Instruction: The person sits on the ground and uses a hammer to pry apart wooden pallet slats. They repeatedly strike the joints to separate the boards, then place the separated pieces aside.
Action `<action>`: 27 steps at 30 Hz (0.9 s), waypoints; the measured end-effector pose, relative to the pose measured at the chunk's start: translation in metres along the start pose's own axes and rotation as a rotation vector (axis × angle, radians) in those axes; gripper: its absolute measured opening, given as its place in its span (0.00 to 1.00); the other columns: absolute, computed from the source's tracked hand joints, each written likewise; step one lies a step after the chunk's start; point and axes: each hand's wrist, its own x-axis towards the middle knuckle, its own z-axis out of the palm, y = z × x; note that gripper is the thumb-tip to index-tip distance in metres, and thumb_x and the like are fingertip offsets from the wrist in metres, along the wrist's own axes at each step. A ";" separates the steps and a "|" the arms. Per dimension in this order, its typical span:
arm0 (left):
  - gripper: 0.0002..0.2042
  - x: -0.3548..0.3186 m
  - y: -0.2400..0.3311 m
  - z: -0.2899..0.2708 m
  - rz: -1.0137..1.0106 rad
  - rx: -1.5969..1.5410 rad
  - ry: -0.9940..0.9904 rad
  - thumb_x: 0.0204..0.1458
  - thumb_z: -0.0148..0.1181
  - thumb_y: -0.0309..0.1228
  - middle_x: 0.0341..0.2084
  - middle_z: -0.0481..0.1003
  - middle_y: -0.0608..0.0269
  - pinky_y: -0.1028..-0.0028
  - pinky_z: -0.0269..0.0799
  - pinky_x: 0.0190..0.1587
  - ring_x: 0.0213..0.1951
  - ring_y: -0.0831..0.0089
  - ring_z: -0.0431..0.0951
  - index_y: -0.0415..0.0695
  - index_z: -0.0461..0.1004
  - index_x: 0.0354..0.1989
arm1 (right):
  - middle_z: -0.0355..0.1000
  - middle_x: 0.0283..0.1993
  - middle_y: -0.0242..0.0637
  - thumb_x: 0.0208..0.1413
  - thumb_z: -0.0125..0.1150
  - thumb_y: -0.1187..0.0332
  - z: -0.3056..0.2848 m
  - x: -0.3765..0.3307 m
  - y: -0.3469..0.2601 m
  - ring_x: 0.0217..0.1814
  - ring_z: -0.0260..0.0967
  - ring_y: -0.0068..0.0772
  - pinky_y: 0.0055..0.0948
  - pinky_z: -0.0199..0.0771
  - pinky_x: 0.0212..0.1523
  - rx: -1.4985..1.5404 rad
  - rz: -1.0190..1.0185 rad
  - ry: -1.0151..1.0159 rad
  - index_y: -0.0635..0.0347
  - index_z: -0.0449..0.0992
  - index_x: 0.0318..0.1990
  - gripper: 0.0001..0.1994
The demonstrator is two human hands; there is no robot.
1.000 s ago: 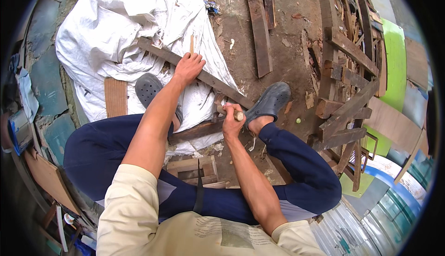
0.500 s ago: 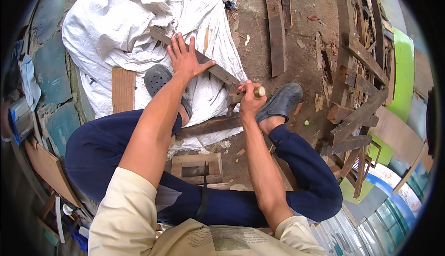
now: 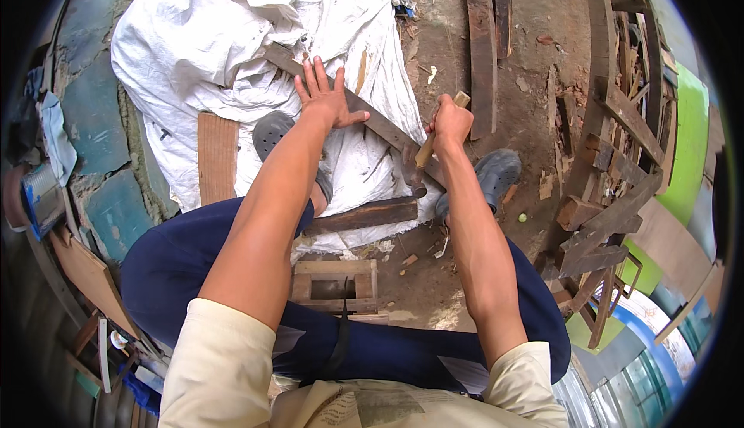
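My left hand (image 3: 324,105) is open, fingers spread, lying on a long grey-brown wooden strip (image 3: 390,130) that slants across the white sheet. My right hand (image 3: 452,124) is wrapped around the wooden handle of a hammer (image 3: 424,152). The handle's light end sticks out above my fist. The dark hammer head is low, by the right part of the strip; whether it touches the wood I cannot tell. A darker wooden block (image 3: 364,216) lies on the sheet's near edge, just below the hammer head.
The crumpled white sheet (image 3: 194,48) covers the ground ahead. A reddish-brown board (image 3: 218,157) rests on it. My clogs (image 3: 497,177) are on either side of the strip. Long beams (image 3: 480,48) lie on the dirt, and scrap timber (image 3: 601,203) is piled right. A small wooden frame (image 3: 335,267) sits before me.
My right hand has moved up and right, and the hammer has swung so its handle slants up with the head lower right. My left hand stays on the strip. The whole view has shifted slightly.
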 end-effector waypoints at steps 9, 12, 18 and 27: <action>0.59 -0.008 -0.002 -0.007 0.036 -0.030 0.028 0.44 0.55 0.73 0.71 0.19 0.29 0.33 0.15 0.65 0.69 0.35 0.09 0.47 0.37 0.76 | 0.63 0.17 0.37 0.53 0.59 0.67 0.019 0.020 -0.022 0.13 0.60 0.31 0.36 0.63 0.14 -0.073 0.199 -0.069 0.66 0.70 0.24 0.11; 0.56 -0.006 0.002 -0.008 0.067 -0.035 0.047 0.45 0.55 0.73 0.71 0.22 0.28 0.33 0.15 0.65 0.70 0.35 0.10 0.45 0.45 0.74 | 0.63 0.18 0.37 0.53 0.59 0.68 0.020 0.047 -0.022 0.14 0.60 0.29 0.35 0.63 0.14 -0.091 0.244 -0.115 0.66 0.71 0.28 0.10; 0.56 -0.004 0.005 -0.007 0.086 -0.025 0.047 0.43 0.54 0.74 0.70 0.23 0.23 0.30 0.17 0.64 0.69 0.34 0.10 0.41 0.50 0.72 | 0.62 0.19 0.36 0.54 0.59 0.68 0.019 0.054 -0.024 0.16 0.59 0.28 0.34 0.62 0.15 -0.091 0.324 -0.119 0.66 0.71 0.30 0.09; 0.59 -0.008 0.000 0.007 0.027 0.049 0.054 0.42 0.51 0.76 0.70 0.18 0.28 0.34 0.14 0.65 0.70 0.39 0.08 0.46 0.42 0.75 | 0.66 0.12 0.45 0.51 0.57 0.63 0.000 0.000 0.009 0.12 0.68 0.39 0.38 0.68 0.16 -0.045 0.027 -0.064 0.76 0.71 0.16 0.21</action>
